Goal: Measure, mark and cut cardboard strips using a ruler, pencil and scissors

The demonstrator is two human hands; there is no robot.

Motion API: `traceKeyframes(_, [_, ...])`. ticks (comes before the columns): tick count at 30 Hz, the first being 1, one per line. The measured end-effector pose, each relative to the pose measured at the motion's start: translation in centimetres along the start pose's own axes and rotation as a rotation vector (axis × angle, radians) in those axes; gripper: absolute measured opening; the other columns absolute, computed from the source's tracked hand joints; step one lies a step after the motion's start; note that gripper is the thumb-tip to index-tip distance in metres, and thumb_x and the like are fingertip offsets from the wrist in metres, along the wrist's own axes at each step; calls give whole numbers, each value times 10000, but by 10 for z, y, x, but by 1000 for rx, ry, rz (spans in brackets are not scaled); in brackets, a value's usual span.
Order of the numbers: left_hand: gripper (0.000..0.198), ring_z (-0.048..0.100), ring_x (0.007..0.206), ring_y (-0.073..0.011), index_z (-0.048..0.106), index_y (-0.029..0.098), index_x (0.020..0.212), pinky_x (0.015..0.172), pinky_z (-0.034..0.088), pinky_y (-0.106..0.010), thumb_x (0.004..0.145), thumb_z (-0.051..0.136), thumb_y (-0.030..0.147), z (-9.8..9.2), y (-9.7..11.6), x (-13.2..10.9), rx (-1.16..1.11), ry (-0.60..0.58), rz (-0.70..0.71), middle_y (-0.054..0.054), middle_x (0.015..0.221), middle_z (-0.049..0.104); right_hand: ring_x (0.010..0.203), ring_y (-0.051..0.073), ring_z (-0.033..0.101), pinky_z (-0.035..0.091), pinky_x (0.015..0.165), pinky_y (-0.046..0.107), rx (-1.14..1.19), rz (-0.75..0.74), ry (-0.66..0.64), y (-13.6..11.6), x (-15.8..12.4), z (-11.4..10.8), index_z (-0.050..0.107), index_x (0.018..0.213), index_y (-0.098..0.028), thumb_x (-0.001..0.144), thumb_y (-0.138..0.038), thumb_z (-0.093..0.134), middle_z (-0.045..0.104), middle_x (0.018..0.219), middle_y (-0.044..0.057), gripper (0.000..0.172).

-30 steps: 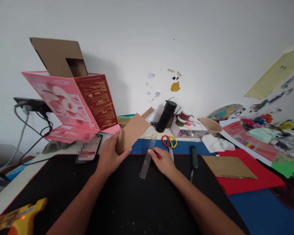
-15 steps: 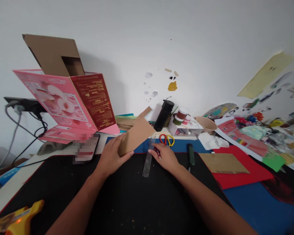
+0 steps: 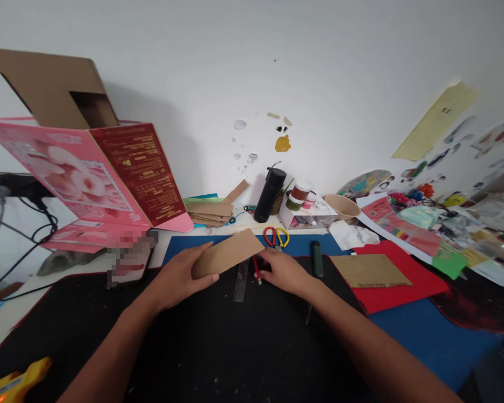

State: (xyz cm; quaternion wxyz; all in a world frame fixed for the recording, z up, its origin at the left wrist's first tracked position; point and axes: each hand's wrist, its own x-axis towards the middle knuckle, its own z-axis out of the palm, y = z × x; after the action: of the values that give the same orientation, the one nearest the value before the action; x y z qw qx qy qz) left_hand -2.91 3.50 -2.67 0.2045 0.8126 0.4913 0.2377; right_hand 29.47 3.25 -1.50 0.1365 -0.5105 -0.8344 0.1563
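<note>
My left hand is closed around the left end of a brown cardboard piece, thumb along the near edge. The piece is tilted above the black mat. At its right corner, the fingers of my right hand touch the cardboard while holding a slim red pen. Under the cardboard lies a clear ruler, its far end hidden by the piece. Just beyond my right hand are scissors with red and yellow handles.
A green-handled tool lies right of my right hand. Cardboard rests on red sheets. A yellow glue gun is at lower left. Behind stand a pink box, a black bottle and paint jars.
The cardboard has come down lower and lies flatter. My right hand has left the ruler and now touches the cardboard's right corner. The view has shifted to the right.
</note>
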Motion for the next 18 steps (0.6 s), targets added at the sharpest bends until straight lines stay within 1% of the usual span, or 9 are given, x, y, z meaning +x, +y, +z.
traceKeyframes(3, [762,651,1357,-388,540,290,1576,1144,508,-564,902,704,607,0,-2,0,10,-3,17,-122,1537,648,1147,301,738,553,997,408,-4,-15,12,0,-3,2,751,1324,-206,943,-146,743,776,1267,145,386])
traceKeyframes(5, [772,653,1352,-386,540,285,1578,1142,510,-562,897,707,607,1,-4,0,24,-17,26,-124,1534,651,1178,305,736,549,1035,427,4,-14,38,-2,-8,5,776,1284,-197,988,-147,674,788,1257,148,318])
traceKeyframes(7, [787,644,1361,-390,541,275,1581,1151,500,-564,889,713,607,3,-5,-1,44,-26,28,-133,1536,646,1155,296,754,559,1032,425,19,-11,64,-4,-15,8,797,1232,-200,1030,-183,620,809,1222,131,269])
traceKeyframes(11, [835,603,1404,-396,519,275,1601,1174,463,-572,859,742,587,10,-7,-3,99,-64,20,-137,1566,619,1039,261,795,590,941,386,112,-13,144,-7,-33,13,815,1145,-260,1056,-248,570,843,1149,64,261])
traceKeyframes(13, [860,587,1420,-397,504,278,1612,1173,457,-573,845,752,579,14,-8,-4,126,-103,11,-136,1578,607,948,256,805,594,880,374,183,-3,196,-7,-42,15,817,1116,-265,1055,-279,564,854,1061,53,261])
traceKeyframes(16, [897,591,1412,-413,496,302,1618,1155,466,-589,815,775,587,17,-9,-2,159,-158,5,-128,1569,617,798,239,793,585,790,344,246,102,293,-1,-49,14,820,1078,-257,1062,-351,558,835,865,30,278])
traceKeyframes(18, [928,573,1428,-433,519,302,1601,1166,455,-609,781,798,633,14,-5,0,161,-158,18,-133,1578,609,760,234,783,577,754,331,245,179,354,8,-50,10,817,1033,-251,1068,-382,544,810,788,18,305])
